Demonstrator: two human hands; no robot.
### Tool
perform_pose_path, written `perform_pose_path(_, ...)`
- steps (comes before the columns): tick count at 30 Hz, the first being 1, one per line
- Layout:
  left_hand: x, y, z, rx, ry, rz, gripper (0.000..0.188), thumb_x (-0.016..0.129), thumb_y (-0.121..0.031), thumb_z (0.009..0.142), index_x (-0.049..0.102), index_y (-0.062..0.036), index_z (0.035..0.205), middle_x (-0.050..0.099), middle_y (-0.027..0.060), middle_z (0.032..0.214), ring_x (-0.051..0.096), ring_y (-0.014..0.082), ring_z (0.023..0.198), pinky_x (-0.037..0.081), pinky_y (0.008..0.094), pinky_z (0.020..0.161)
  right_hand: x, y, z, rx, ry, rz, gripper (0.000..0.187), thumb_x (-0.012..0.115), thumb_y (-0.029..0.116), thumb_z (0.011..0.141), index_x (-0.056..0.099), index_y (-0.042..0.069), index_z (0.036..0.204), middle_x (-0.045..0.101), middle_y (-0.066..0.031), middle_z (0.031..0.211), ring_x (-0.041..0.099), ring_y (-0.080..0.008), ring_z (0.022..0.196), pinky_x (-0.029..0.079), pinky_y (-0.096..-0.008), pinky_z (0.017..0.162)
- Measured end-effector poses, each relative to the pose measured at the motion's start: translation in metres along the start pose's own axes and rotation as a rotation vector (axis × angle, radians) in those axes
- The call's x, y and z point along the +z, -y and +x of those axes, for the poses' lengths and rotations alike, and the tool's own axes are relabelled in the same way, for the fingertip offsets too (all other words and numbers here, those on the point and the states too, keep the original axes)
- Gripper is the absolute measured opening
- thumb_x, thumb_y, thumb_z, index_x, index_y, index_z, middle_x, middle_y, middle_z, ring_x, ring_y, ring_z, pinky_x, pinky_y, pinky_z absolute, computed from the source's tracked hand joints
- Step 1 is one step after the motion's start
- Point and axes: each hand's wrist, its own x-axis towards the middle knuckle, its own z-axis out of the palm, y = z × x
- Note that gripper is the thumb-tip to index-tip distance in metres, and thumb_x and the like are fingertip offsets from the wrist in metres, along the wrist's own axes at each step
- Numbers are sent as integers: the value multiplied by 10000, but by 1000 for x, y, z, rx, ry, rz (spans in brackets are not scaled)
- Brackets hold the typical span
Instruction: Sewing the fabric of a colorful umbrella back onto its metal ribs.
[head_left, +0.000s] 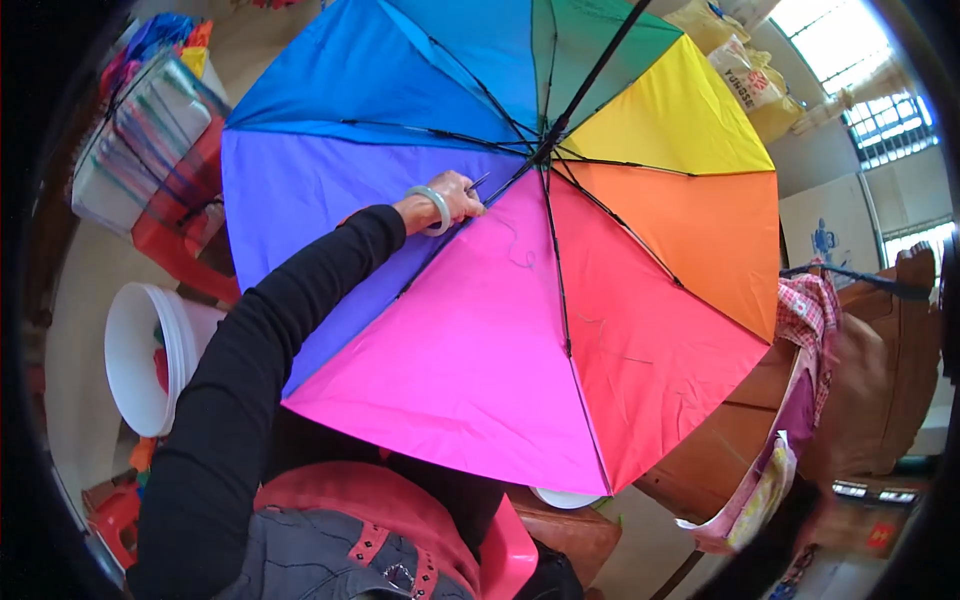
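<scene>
An open rainbow-coloured umbrella [480, 370] fills the middle of the view, its inside and thin black ribs facing me. Its dark shaft [598, 70] runs up toward the top edge. My left hand [456, 198], with a pale bangle [437, 212] at the wrist, is closed beside a rib between the purple and pink panels. A small pointed metal tool [480, 183] sticks out of it; its exact kind is unclear. Loose dark thread [522, 255] lies on the pink panel. My right hand [852, 385] is off to the right, smeared by motion, near checked cloth [808, 305].
At left stand a white bucket [135, 355], a red stool [180, 250] and a clear plastic container [150, 150]. Brown wooden furniture [715, 430] sits at right, with cloths hanging by it. Stuffed bags [750, 85] are piled at the back right. A pink apron [370, 510] covers my lap.
</scene>
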Motion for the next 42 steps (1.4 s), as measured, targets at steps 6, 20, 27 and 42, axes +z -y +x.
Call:
perform_pose_path(6,8,-33,12,117,-5,29,117,584,-140,720,594,-28,690,581,66,589,510,118,470,413,279,439,242,-122,-6,-380,554,-266,49,512,69,697,548,36,699,557,-167,664,572,-325,628,456,-407,563)
perform_pose_path(20,0,-33,33,427,-106,351,138,577,-116,702,635,-11,768,630,126,698,604,203,639,463,327,601,343,-144,-6,-4,417,-586,115,529,155,700,584,72,758,610,-162,778,580,-354,777,452,-452,657)
perform_pose_path(27,4,-26,44,427,-91,346,140,589,-97,692,633,-18,799,627,129,729,603,208,657,468,325,612,344,-147,-7,18,465,-530,115,527,149,697,583,68,757,606,-168,774,574,-363,772,445,-460,657)
perform_pose_path(42,-1,-20,52,621,-59,575,61,585,-83,696,583,-38,737,560,142,743,565,286,727,452,370,642,358,-165,-11,-155,382,-357,93,530,94,720,549,28,782,586,-217,739,570,-392,735,443,-473,640)
